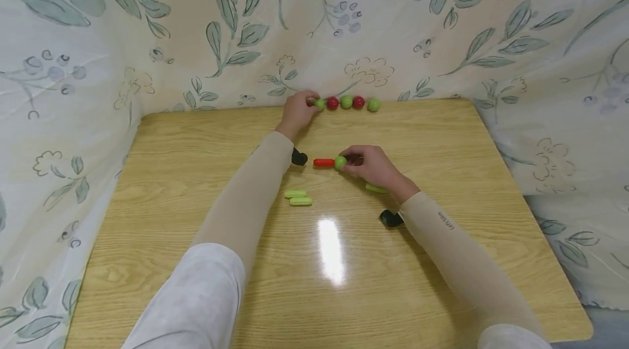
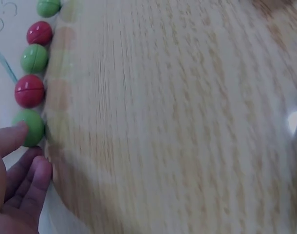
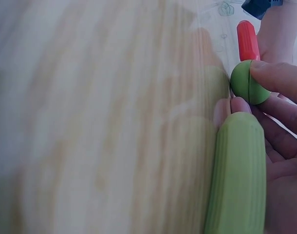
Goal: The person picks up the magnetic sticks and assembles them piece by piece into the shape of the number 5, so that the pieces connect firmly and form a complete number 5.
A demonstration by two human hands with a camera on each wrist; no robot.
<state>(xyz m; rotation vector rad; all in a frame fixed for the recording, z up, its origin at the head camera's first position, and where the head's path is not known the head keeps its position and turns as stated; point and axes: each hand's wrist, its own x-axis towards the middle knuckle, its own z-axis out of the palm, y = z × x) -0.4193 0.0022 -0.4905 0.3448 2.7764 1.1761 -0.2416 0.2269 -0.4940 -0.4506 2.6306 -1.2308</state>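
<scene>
At the table's far edge my left hand (image 1: 296, 111) pinches a small green ball (image 2: 32, 129), its thumb on the ball's side. That ball is the left end of a row of alternating green and red balls, with a red ball (image 1: 332, 103) right beside it. Nearer the table's middle, my right hand (image 1: 372, 165) holds another green ball (image 3: 246, 83) between thumb and fingers. This ball is at the right end of a short red ridged stick (image 1: 324, 163). A light green ridged stick (image 3: 238, 175) lies close under the right hand, partly hidden in the head view.
Two light green sticks (image 1: 297, 197) lie side by side left of the table's middle. Dark devices (image 1: 391, 218) sit at both wrists. A patterned cloth (image 1: 314, 27) hangs behind the wooden table (image 1: 344, 311) and along its sides.
</scene>
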